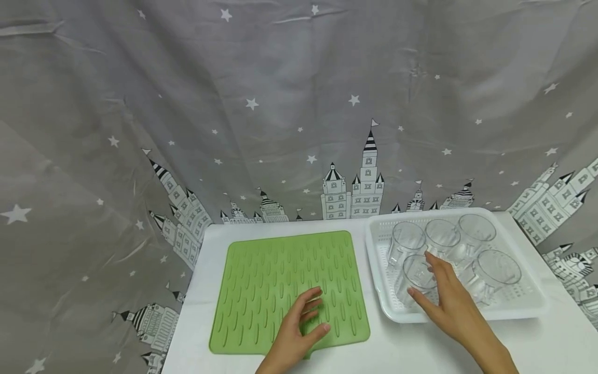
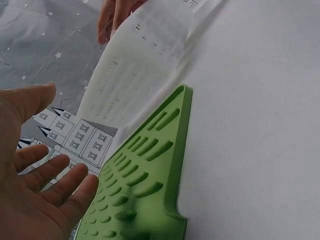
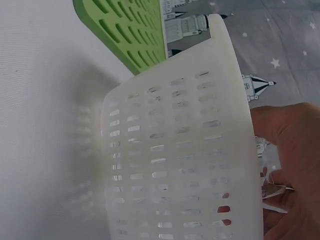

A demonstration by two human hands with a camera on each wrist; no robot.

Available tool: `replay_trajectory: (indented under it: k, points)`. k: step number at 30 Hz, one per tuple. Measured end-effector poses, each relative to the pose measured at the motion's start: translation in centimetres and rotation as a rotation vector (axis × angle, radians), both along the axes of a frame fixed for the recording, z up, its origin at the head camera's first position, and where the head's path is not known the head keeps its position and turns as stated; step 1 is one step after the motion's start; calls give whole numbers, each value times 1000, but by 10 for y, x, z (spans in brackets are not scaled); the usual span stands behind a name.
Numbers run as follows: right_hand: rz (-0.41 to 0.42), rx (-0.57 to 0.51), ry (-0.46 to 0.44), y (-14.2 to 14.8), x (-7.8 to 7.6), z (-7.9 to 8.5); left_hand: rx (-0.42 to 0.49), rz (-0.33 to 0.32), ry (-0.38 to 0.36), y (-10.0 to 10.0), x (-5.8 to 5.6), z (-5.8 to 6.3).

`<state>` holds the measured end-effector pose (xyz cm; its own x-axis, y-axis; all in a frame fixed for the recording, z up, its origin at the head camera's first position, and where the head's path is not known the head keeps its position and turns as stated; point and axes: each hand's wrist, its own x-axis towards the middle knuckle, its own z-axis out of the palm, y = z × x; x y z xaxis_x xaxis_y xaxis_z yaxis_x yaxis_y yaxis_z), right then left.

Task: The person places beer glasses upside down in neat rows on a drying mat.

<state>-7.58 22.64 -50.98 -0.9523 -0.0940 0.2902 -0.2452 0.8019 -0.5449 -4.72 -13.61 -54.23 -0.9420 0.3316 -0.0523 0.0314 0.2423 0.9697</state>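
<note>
Over the front part of the green ribbed mat (image 1: 289, 291), my left hand (image 1: 299, 327) is held with its fingers loosely bent and nothing in them. In the left wrist view its fingers (image 2: 75, 195) are spread apart beside the mat. My right hand (image 1: 450, 301) reaches over the near rim of the white plastic basket (image 1: 504, 312). Its thumb and fingers are parted around the top of the front-left clear glass cup (image 1: 418, 272). The right wrist view shows the basket wall (image 3: 170, 145) hiding most of this cup, so firm contact is unclear.
Several other clear cups stand in the basket, among them a back-left one (image 1: 408, 236) and a front-right one (image 1: 499, 267). The mat lies left of the basket on a white tabletop (image 1: 196, 311). A grey star-and-castle curtain (image 1: 280, 130) hangs behind.
</note>
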Motion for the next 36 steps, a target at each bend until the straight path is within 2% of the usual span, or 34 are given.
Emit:
replay_trajectory:
  k: [3, 12, 23, 30, 36]
  points:
    - [-6, 0, 3, 1, -1, -2, 12, -8, -4, 5, 0, 2]
    - [-15, -4, 0, 0, -2, -3, -3, -16, 57, 7, 5, 2]
    - [-23, -10, 19, -5, 4, -2, 14, -17, 42, 10, 8, 3]
    - [-24, -2, 84, -7, 6, 5, 4, -29, 50, 13, 7, -1]
    - [-15, 20, 139, -10, 10, 19, 8, -42, 43, 19, 6, -3]
